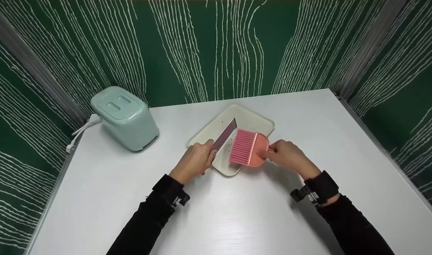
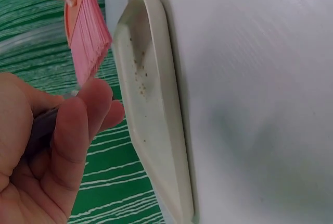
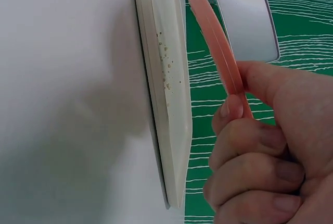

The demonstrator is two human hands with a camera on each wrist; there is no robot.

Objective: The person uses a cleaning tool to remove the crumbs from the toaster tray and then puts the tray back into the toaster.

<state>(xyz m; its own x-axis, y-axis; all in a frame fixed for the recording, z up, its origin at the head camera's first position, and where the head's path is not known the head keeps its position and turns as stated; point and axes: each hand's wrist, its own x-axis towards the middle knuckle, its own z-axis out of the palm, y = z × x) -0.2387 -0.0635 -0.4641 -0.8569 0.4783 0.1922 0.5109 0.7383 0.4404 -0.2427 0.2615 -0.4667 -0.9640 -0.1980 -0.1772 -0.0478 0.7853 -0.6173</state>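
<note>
My left hand [image 1: 196, 156] grips the dark handle of a cleaver [image 1: 224, 135], a broad, flat, shiny metal blade that slants up and away over the tray. In the right wrist view the cleaver blade [image 3: 247, 18] looks rectangular with rounded corners. My right hand [image 1: 288, 156] pinches the rounded coral back of a small pink-bristled brush [image 1: 244, 148]. The bristles point left toward the blade, close to it; whether they touch is unclear. Below both lies a shallow cream tray [image 1: 258, 120], with several brown crumbs [image 2: 140, 81] scattered on its floor.
A mint-green toaster [image 1: 125, 117] with a closed lid stands at the back left of the white table [image 1: 237, 212]. Its white cord [image 1: 82, 131] trails over the left edge. Green walls [image 1: 208, 46] with pale lines enclose the back and sides.
</note>
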